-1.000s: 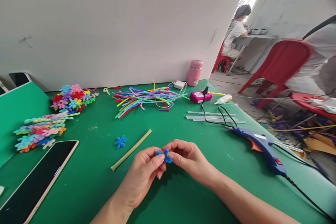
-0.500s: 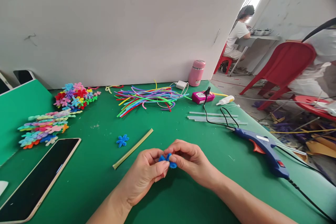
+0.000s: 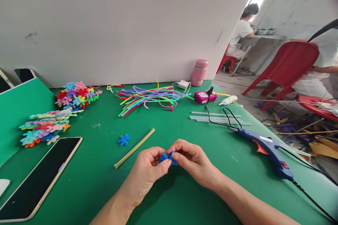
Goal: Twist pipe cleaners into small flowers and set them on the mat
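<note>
Between my hands is a blue pipe-cleaner flower (image 3: pixel 164 157), partly covered by the fingers. My left hand (image 3: pixel 148 168) pinches it from the left, thumb on top. My right hand (image 3: pixel 192 160) grips its right side between thumb and forefinger. Just beyond my left hand lies a flat yellow-green strip (image 3: pixel 135 148), slanting on the green table (image 3: pixel 100 182). Left of that strip rests a second blue flower (image 3: pixel 124 140) with several looped petals. Further back is a loose bundle of coloured pipe cleaners (image 3: pixel 150 98).
At the right lies a blue glue gun (image 3: pixel 266 149) with its cord, near clear glue sticks (image 3: pixel 216 117). A pink bottle (image 3: pixel 199 72), magenta box (image 3: pixel 205 97) and white tube (image 3: pixel 228 100) stand behind. Left are piled flowers (image 3: pixel 75 95) and a phone (image 3: pixel 42 179). Two people sit beyond.
My fingers have shifted slightly on the blue flower, and more of its left petals shows. Both hands stay in nearly the same place; the view has tilted a little.
</note>
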Demonstrator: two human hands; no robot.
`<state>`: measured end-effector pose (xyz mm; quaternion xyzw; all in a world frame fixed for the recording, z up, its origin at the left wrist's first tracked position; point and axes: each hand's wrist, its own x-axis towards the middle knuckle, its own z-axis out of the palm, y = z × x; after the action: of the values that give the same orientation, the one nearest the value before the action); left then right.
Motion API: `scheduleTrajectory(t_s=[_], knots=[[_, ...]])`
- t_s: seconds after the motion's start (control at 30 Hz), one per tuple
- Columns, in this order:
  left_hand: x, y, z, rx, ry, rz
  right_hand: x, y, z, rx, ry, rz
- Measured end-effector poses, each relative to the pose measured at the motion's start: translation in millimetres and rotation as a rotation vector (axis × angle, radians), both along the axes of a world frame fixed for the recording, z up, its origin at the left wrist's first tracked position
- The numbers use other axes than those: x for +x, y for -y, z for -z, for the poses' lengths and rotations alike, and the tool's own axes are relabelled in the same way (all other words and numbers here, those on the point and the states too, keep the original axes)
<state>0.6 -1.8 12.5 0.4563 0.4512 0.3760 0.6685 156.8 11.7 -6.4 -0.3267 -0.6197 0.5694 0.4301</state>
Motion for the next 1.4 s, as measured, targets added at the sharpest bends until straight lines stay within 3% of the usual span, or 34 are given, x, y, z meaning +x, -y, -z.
scheduleTrajectory(t_s=[0.13,0.4,0.53,0.73,0.93,1.1,1.27,1.4], knots=[[2.2,0.6,-4.5,0.044,-0.044,-0.027,3.7,-2.0,1.3,0.005,-0.006,-0.037],[2.4,0.2,-4.0,0.152,-0.131,0.027,4.1,-2.3,0.2,0.171,0.104,0.043],[0.4,0.2,-5.5,0.081,-0.114,0.025,5.6,-1.8,-3.9,0.312,0.205,0.052],[-5.2,-2.8,-6.5,-0.137,0.055,0.124,12.1,-1.9,-14.1,0.568,0.381,-0.089],[-3.5,-3.4,-5.2,-0.080,-0.016,0.160,10.0,-0.5,-13.6,0.758,0.627,-0.031],[0.3,-1.0,-5.3,0.124,-0.237,0.164,5.6,1.1,-8.4,0.729,0.644,0.047],[2.7,2.8,-5.7,0.442,-0.534,0.107,1.1,3.4,-7.1,0.462,0.580,0.093],[3.6,3.5,2.4,0.802,-0.790,0.044,-3.8,5.6,-6.7,0.264,0.500,0.123]])
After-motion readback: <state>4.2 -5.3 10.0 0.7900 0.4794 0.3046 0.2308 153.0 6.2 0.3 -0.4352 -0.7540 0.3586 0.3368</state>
